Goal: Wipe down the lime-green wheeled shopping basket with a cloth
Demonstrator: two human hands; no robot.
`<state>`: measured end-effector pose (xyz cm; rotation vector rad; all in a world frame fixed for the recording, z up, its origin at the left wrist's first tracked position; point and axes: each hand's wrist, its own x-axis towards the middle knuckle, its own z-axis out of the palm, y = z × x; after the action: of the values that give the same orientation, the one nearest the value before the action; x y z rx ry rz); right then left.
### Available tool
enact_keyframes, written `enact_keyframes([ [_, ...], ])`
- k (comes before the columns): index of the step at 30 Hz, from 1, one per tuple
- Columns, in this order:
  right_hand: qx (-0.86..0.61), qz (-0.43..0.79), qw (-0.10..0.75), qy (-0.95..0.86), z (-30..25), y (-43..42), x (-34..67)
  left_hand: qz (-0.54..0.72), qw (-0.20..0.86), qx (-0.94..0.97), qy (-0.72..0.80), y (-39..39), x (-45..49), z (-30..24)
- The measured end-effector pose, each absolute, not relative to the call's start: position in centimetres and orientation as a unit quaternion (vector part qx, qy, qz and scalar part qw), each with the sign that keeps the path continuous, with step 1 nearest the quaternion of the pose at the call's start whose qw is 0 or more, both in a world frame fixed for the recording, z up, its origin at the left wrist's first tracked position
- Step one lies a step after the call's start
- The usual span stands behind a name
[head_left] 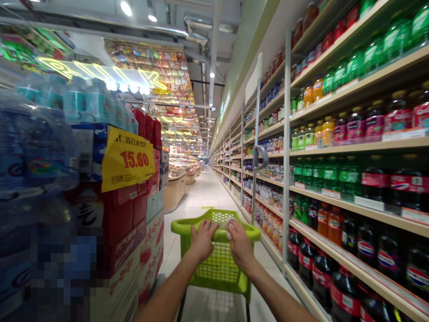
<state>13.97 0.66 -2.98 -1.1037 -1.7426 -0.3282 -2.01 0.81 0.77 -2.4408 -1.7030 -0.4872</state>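
Observation:
A lime-green plastic shopping cart [217, 268] stands in the aisle in front of me, with a mesh basket. My left hand [202, 240] lies over its near rim, fingers curled onto the green plastic. Just to the right, my right hand [239, 241] pinches a crumpled white tissue or cloth [229, 228] against the same rim. The tissue is partly covered by the fingers. What I can see of the basket shows no goods, though its floor is hidden.
Shelves of soda bottles [365, 248] run along the right, with a metal pole bearing a grey handle [260, 157]. Stacked drink boxes [129, 223] and wrapped water bottles [36, 143] crowd the left, under a yellow price sign [129, 160]. The tiled aisle [209, 183] stretches ahead past display counters [176, 190].

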Motion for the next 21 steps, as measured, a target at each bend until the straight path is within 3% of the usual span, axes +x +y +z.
enact_keyframes([
  [9, -0.55, -0.195, 0.478, -0.657, -2.8, 1.0, 21.1, -0.164, 0.057, -0.832, -0.527, 0.5, -0.4, 0.6],
  [16, -0.406, -0.185, 0.49, -0.749, -4.1, 1.2, 14.8, -0.161, 0.061, -0.831, -0.528, 0.2, -0.3, 0.6],
  [21, -0.485, -0.194, 0.515, -0.679, -3.4, 1.1, 20.4, -0.176, 0.056, -0.834, -0.519, -0.1, -1.9, 0.5],
])
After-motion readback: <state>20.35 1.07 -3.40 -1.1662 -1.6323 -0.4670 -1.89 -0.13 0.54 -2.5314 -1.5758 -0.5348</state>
